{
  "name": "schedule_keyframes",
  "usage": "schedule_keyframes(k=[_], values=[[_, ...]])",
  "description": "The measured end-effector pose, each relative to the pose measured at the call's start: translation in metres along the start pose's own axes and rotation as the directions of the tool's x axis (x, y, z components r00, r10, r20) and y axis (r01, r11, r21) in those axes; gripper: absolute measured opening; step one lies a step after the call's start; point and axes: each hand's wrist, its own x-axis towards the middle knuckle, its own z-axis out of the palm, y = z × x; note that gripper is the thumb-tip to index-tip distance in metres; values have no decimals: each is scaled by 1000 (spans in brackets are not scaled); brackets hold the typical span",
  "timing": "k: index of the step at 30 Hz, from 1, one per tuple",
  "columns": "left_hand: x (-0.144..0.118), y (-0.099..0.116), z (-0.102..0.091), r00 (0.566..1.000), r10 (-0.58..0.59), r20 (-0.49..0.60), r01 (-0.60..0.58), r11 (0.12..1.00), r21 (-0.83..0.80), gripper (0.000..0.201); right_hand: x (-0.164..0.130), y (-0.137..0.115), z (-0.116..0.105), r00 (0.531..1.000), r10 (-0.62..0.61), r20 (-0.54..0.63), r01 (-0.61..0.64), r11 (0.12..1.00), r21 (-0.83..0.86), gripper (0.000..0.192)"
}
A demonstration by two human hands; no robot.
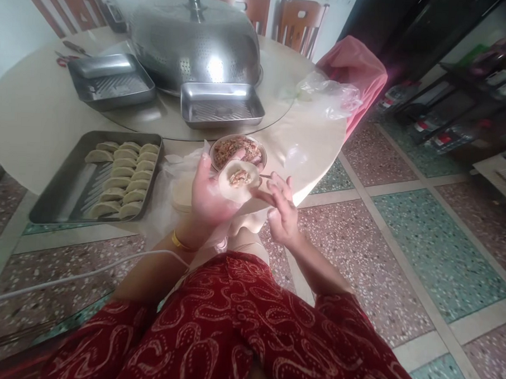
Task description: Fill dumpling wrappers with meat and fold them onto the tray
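Observation:
On my left hand [213, 196] lies a round dumpling wrapper [225, 188], cupped in the palm and held by the fingers. A small mound of meat filling [239, 178] sits at its middle. My right hand [283, 210] is just right of the wrapper, fingers bent around a thin dark utensil [265, 176]; its tip and exact kind are hard to make out. Behind both hands stands a bowl of meat filling [225, 149], partly covered by my left fingers. A stack of wrappers [181, 195] rests by my left wrist, partly under thin plastic [163, 180].
At left, a metal tray [64, 175] holds rows of folded dumplings [123, 172]. Two more metal trays [110, 88] [222, 121] stand before a large domed steel lid [192, 47]. A plastic bag [332, 95] lies near a pink-covered chair [363, 66]. A white cable [85, 274] crosses low left.

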Motion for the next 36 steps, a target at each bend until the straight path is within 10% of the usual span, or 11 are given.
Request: schedule_keyframes(k=[4, 28, 36], values=[[0, 2, -4, 1000, -7, -15, 7, 1000, 20, 71, 1, 8, -6, 875, -482, 40, 458, 800, -388, 52], [-2, -2, -8, 989, -146, 29, 146, 989, -6, 72, 17, 25, -15, 783, -622, -11, 474, 609, -636, 59], [-11, -3, -1, 986, -163, 37, 164, 986, -30, 71, 16, 24, -6, 832, -554, -5, 420, 635, -648, 51]])
